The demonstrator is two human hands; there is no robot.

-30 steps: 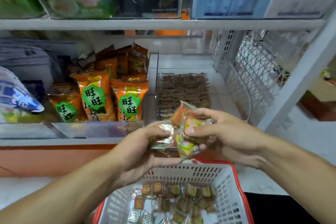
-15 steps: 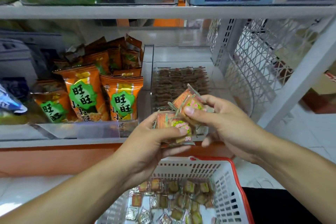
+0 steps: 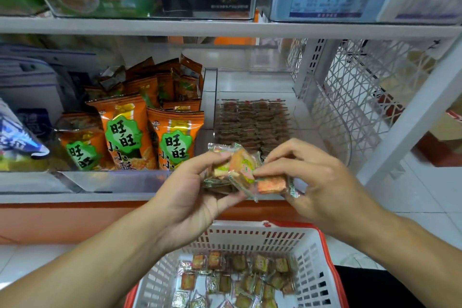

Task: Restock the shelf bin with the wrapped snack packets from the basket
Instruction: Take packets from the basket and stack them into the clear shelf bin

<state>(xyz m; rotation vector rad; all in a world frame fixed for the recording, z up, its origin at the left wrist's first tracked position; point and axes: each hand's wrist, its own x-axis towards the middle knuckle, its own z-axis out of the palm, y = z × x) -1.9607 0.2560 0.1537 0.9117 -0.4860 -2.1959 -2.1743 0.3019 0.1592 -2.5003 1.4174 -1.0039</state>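
Observation:
My left hand [image 3: 190, 197] grips a small stack of wrapped snack packets [image 3: 233, 170] in clear orange-and-green wrappers. My right hand [image 3: 315, 182] pinches one orange packet [image 3: 271, 184] at the stack's right edge. Both hands hover in front of the clear shelf bin [image 3: 297, 112], whose floor holds neat rows of brown packets [image 3: 252, 122]. Below, the white basket with a red rim [image 3: 252, 232] holds several loose packets [image 3: 240, 280].
Orange snack bags [image 3: 125, 132] fill the neighbouring bin on the left. A white shelf edge [image 3: 225, 29] runs overhead with boxed goods above it. A white wire lattice panel [image 3: 350, 97] and a slanted post [image 3: 410, 117] close off the right side.
The hands have shifted the packets: the right hand now pinches a single orange packet lower and to the right of the stack held by the left hand.

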